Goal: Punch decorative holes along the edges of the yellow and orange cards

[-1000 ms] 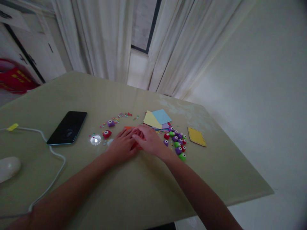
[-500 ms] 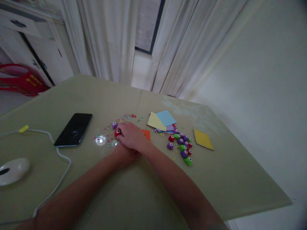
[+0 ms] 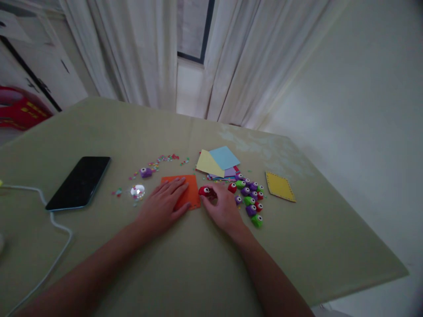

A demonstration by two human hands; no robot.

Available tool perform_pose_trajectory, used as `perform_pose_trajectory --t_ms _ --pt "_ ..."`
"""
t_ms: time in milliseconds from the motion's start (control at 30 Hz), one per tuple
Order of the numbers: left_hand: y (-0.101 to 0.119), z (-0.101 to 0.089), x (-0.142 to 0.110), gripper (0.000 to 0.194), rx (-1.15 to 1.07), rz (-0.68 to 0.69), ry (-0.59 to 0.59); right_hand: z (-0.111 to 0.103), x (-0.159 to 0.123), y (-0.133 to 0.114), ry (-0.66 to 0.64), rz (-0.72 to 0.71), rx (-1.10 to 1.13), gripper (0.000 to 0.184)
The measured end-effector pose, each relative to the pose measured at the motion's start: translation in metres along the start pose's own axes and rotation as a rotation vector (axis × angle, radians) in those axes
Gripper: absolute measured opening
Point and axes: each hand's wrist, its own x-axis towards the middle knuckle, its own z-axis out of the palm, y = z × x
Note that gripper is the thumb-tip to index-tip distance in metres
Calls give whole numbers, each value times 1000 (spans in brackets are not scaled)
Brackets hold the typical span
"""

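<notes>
My left hand [image 3: 163, 204] lies flat with fingers stretched over a square of orange paper [image 3: 189, 193], pressing it on the table. At the paper's right edge, my right hand [image 3: 223, 207] pinches a small red paper punch [image 3: 204, 191] with a white eye on it. Small marks show near the paper's lower right corner. Just right of that hand sits a cluster of similar red, green and purple punches [image 3: 250, 200]. One purple punch [image 3: 146, 172] stands apart, beyond my left hand.
Behind the hands lies a stack of coloured paper squares [image 3: 211, 164]. A yellow square [image 3: 280, 186] with holes along its edges is at the right. Confetti bits [image 3: 161, 159] are scattered about. A shiny clear disc [image 3: 137, 191], a dark tablet [image 3: 79, 182] and a white cable [image 3: 61, 226] lie left.
My right hand reached left across my left hand, took hold of the red punch, and brought it back to the orange paper's right edge. My left hand stays on the paper.
</notes>
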Motion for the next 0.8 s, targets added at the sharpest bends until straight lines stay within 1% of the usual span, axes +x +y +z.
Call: perform_pose_trajectory --t_ms 67,167,367,467,600,700,800 --pt "-2 -2 -1 61 -1 -9 2 1 0 -2 -33 9 -16 22" --pt "-4 -2 -1 62 -7 -15 -1 2 -1 -2 -58 57 26 22" --pt "-4 -1 -4 61 3 2 9 -1 1 2 -30 198 135 21" --pt "-3 -2 -5 60 10 13 11 -1 2 3 -39 229 157 21" --pt "0 -6 -6 62 18 33 21 -2 0 2 -59 227 147 20" --pt "2 -8 -6 64 27 35 35 -3 -1 1 -65 184 114 20" --pt "4 -10 -5 60 32 20 26 -5 -1 1 -71 147 72 20"
